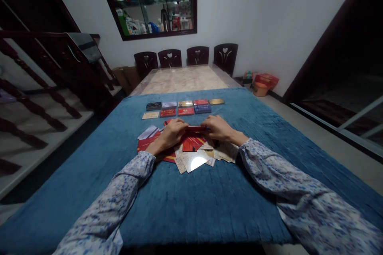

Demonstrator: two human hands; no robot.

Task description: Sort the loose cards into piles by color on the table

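- Head view: the left hand and the right hand were apart, each pinching one end of a red card
- The red card was held nearly edge-on between them, above the loose cards; whether it was one card or several could not be told
- The loose cards overlapped in a messy heap, red, orange, cream and white, with light glaring off one near the front
- A lilac card and a red packet showed left of the left hand
- Beyond the hands, neat card stacks stood in two rows, among them black, lilac, gold, red and blue
- All these lay on a blue cloth over the near part of a table
- Dark chairs stood at its far end
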